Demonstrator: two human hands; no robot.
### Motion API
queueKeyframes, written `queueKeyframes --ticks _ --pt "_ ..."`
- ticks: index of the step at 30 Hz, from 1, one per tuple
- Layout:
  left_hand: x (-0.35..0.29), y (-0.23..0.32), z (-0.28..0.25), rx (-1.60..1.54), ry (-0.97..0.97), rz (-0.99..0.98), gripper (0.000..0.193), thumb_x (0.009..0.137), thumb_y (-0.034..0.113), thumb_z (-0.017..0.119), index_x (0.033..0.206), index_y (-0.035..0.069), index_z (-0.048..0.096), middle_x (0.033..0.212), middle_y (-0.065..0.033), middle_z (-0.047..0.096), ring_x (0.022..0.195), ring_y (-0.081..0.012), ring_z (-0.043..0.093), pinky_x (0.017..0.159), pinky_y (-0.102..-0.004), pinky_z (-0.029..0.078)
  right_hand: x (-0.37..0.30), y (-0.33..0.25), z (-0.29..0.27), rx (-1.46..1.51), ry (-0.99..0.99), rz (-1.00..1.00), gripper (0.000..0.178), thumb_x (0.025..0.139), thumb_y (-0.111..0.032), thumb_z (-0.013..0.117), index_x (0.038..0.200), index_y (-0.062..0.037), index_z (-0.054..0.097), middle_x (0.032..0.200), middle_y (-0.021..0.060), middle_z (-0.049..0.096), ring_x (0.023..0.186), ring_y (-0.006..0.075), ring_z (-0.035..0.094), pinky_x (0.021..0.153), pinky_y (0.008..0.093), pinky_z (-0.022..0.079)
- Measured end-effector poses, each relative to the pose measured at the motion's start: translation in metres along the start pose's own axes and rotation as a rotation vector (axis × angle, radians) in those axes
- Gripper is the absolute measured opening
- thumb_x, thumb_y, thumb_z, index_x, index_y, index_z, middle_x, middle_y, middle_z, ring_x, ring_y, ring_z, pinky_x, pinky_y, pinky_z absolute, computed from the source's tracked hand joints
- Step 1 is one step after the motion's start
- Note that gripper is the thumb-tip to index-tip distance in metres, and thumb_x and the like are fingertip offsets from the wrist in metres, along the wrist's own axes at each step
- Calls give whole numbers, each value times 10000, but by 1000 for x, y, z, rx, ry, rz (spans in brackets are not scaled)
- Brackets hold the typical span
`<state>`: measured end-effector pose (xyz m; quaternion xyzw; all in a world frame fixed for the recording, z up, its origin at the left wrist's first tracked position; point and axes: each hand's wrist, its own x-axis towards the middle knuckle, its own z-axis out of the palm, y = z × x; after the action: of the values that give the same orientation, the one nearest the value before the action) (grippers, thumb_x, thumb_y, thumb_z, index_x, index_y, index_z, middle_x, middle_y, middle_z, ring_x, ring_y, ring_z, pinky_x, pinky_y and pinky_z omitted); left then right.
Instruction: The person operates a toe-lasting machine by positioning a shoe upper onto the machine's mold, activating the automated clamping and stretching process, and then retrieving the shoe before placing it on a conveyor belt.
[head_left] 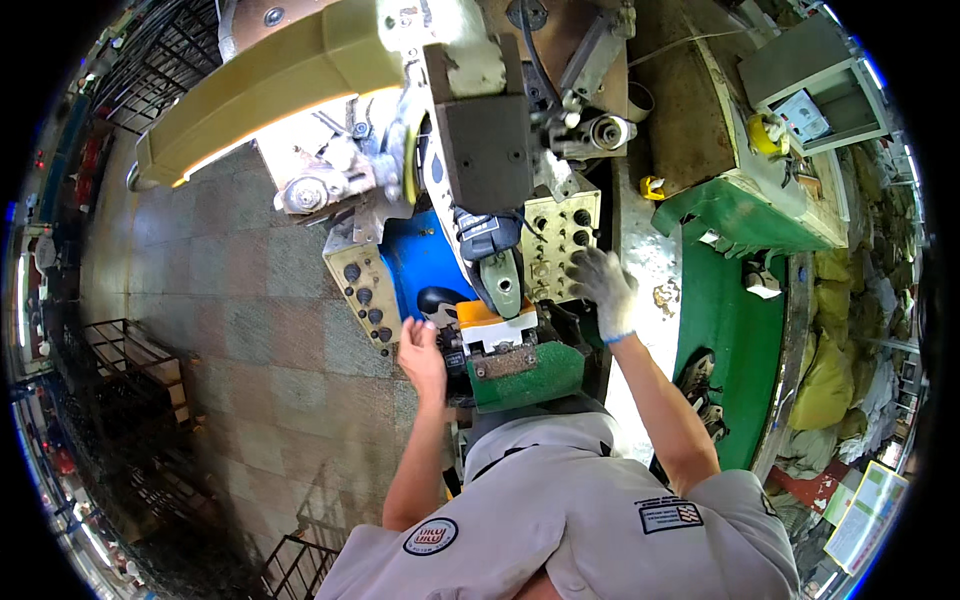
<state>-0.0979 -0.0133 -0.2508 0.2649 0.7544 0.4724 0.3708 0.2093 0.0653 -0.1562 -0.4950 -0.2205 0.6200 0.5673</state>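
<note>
In front of me stands a machine with a dark grey block head. Beneath the head a black, shoe-shaped piece sits upside down, with a grey-green pad against it. An orange and white support block lies below the pad. My bare left hand is beside a dark rounded part on the machine's left, fingers pointing up and slightly apart, with nothing visible in them. My right hand, in a pale glove, spreads its fingers at the edge of the right control panel.
A left control panel with black knobs flanks a blue panel. A green guard projects toward my waist. On the right are a workbench and a green surface with shoes. Wire racks stand at left.
</note>
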Motion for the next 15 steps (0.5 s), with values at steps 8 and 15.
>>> queueKeyframes --ticks 8,15 --pt "-6 -101 49 229 -76 -167 760 801 379 753 1357 -57 474 1119 -330 663 1078 -494 625 922 -503 497 -54 20 -68 102 131 162 532 977 -353 630 1299 60 534 1161 226 674 969 360 701 741 458 586" --pt "-25 -34 -15 218 -192 -18 554 659 237 875 1094 -48 686 1050 -232 732 977 -339 718 873 -409 553 -46 5 -60 37 -6 138 531 975 -266 626 1346 92 500 1193 236 660 1022 383 696 767 461 602"
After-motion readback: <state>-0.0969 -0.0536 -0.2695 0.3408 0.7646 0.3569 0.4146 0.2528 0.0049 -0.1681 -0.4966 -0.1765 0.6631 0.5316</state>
